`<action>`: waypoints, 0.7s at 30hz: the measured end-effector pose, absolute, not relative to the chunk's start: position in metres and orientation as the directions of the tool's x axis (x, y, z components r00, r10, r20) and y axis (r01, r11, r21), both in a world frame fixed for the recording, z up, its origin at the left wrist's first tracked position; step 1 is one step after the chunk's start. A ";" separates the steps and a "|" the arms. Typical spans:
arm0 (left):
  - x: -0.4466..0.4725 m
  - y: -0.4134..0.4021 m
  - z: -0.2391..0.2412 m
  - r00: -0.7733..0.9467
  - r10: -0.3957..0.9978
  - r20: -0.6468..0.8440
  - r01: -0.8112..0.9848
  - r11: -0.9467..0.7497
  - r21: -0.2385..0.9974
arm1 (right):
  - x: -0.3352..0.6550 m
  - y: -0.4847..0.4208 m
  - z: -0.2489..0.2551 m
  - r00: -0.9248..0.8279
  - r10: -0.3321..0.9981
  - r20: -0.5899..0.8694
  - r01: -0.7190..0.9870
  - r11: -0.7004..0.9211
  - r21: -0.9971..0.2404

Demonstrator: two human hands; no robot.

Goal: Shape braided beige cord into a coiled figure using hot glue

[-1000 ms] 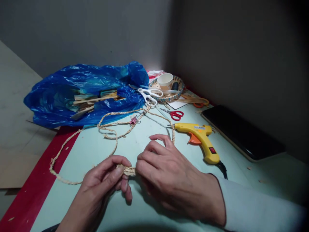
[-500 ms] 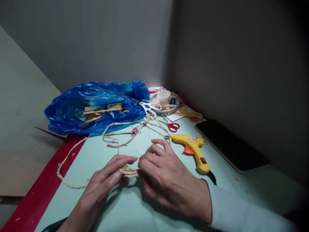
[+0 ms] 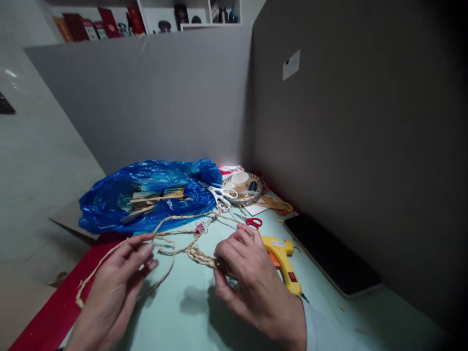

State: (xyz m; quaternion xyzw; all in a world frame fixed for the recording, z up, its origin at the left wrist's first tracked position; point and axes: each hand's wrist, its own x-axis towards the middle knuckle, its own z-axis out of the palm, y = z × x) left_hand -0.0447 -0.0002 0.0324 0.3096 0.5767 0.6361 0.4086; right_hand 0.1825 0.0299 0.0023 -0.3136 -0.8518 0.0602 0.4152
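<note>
My right hand (image 3: 252, 278) is closed around a braided piece of straw-coloured cord (image 3: 202, 257) above the table. The braid's looped left end sticks out past my fingers; the rest is hidden in my grip. My left hand (image 3: 122, 280) hovers to the left, apart from the braid, with its fingers loosely curled and slightly apart. Its fingertips are beside a loose twisted cord (image 3: 173, 263), which runs behind the hand; I cannot tell whether they touch. A pink clip (image 3: 199, 228) sits on the cords further back.
A blue plastic bag (image 3: 109, 190) with thin wooden strips lies at the back left. White scissors (image 3: 221, 195), a woven basket (image 3: 252, 197) and red scissors (image 3: 253, 223) lie behind my hands. A yellow glue gun (image 3: 287, 263) and a black phone (image 3: 329, 253) are on the right.
My left hand has let go of the braid and moved left towards the loose cord. My right hand still holds the braid. The view has tilted up, showing a shelf above the partition.
</note>
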 end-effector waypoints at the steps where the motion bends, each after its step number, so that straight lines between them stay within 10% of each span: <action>1: -0.041 0.001 0.025 -0.441 0.895 -0.070 -0.133 0.012 0.991 | 0.181 0.029 0.003 -0.441 0.584 0.682 0.487 0.794 -0.365; 21: -0.025 0.001 -0.011 -0.130 0.991 0.039 0.082 -0.028 0.996 | 0.159 0.016 0.010 -0.241 0.394 0.887 0.524 0.822 -0.222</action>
